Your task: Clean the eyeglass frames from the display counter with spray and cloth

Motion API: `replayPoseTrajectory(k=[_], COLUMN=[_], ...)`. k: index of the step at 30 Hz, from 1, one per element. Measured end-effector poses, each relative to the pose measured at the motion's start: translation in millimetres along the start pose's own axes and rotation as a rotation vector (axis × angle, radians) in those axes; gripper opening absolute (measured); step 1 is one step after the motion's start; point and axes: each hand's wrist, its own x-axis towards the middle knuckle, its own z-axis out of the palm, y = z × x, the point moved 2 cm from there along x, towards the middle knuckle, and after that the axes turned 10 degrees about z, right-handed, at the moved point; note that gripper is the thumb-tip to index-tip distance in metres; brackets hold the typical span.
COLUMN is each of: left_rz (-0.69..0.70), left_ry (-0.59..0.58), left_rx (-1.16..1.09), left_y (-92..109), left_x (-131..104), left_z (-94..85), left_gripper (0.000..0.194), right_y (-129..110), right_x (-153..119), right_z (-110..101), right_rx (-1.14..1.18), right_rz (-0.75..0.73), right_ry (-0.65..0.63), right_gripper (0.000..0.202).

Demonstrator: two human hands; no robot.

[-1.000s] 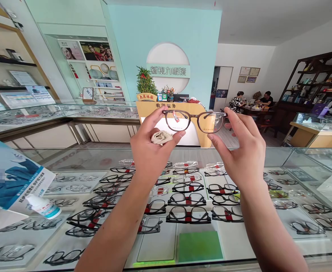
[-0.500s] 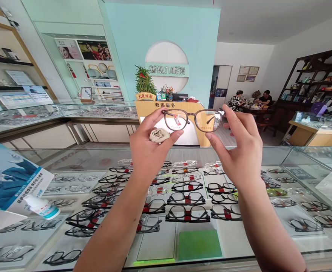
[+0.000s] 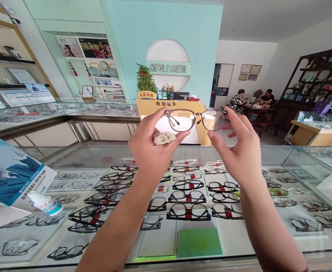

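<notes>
Held up at arm's length is a pair of eyeglasses (image 3: pixel 199 113) with a dark brownish frame and clear lenses that carry small print. My left hand (image 3: pixel 151 141) pinches the frame's left corner between thumb and index finger. A crumpled beige cloth (image 3: pixel 164 138) is tucked in that same palm under the curled fingers. At the frame's right corner, my right hand (image 3: pixel 239 141) grips with its index finger near the hinge and its thumb by the lower rim. Both hands are above the glass display counter (image 3: pixel 194 151).
Rows of eyeglasses (image 3: pixel 187 197) lie inside the counter, with a green pad (image 3: pixel 200 242) near the front. On the left stand a white bottle (image 3: pixel 48 204) and a blue printed board (image 3: pixel 10 177). A cashier desk (image 3: pixel 147 107) is ahead; two people sit at a table at back right.
The eyeglasses have turned slightly and shifted a little right, so the temples behind the lenses show differently. The cloth has changed shape in my left palm. The view has shifted slightly.
</notes>
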Motion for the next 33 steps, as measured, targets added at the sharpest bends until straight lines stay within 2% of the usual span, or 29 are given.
replayPoseTrajectory(k=[5, 10, 21, 33], left_rz=[0.057, 0.043, 0.080, 0.069], left_ry=[0.014, 0.010, 0.017, -0.017], left_rx=[0.031, 0.025, 0.027, 0.071], left_y=[1.3, -0.7, 4.6, 3.8], left_x=[0.3, -0.3, 1.0, 0.6], left_z=[0.5, 1.8, -1.0, -2.0], left_gripper=[0.059, 0.067, 0.059, 0.062], right_y=[0.8, 2.4, -1.1, 1.4], right_x=[0.7, 1.1, 1.1, 0.7], right_z=[0.3, 2.1, 2.3, 7.0], right_rx=[0.000, -0.009, 0.019, -0.029], right_rz=[0.012, 0.028, 0.059, 0.071], right_ry=[0.002, -0.007, -0.010, -0.030], right_gripper=[0.067, 0.067, 0.063, 0.061])
